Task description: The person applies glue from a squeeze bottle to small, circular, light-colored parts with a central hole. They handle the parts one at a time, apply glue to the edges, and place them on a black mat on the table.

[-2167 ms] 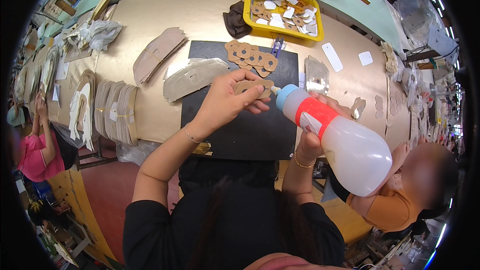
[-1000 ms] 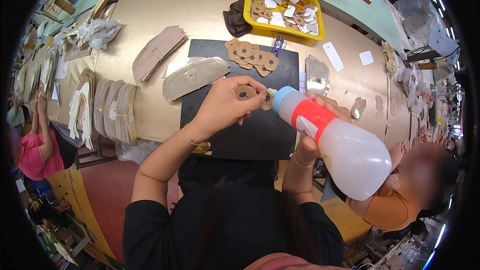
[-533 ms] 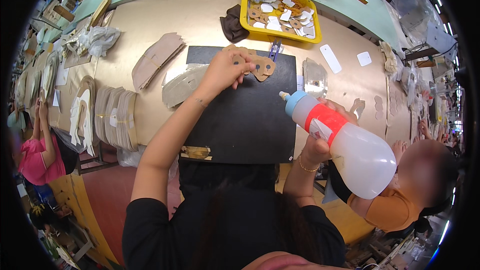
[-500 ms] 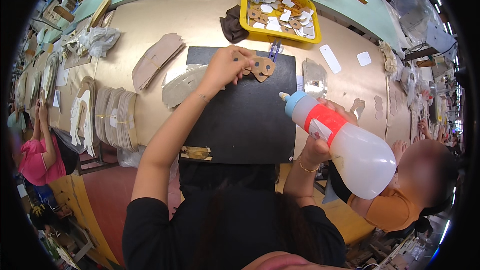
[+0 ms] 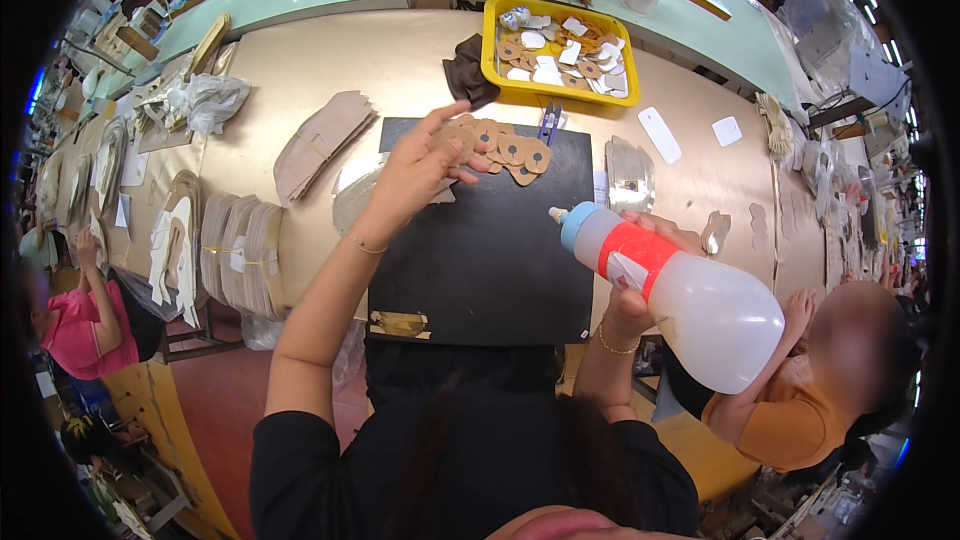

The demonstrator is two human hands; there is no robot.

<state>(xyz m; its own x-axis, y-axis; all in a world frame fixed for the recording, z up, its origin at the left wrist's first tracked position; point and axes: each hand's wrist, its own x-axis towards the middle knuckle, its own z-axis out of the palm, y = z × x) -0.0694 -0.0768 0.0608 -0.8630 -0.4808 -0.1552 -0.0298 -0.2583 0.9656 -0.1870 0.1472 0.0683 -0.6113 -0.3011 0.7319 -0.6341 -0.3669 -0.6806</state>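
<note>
At the far edge of a black work board (image 5: 480,260) lie several small tan scalloped pieces (image 5: 510,148) with dark round dots, overlapping one another. Over their left end my left hand (image 5: 425,162) is spread, fingers apart, and partly hides them. My right hand (image 5: 630,308) is wrapped round a translucent squeeze bottle (image 5: 722,315) with a blue cap and red band. The bottle is tilted, its nozzle pointing up and left above the board's right edge. Just beyond the pieces are purple thread snips (image 5: 549,123).
A yellow tray (image 5: 562,97) of tan and white pieces stands at the back, beside a dark cloth (image 5: 470,70). Bundled beige panels (image 5: 240,250) and more panels (image 5: 322,145) lie left. White templates (image 5: 659,134) sit right. A person in orange (image 5: 775,415) sits close on the right.
My left hand has drawn back left from the tan pieces and its fingers have spread, leaving the pieces lying on the board. The bottle remains in my right hand, nearly where it was.
</note>
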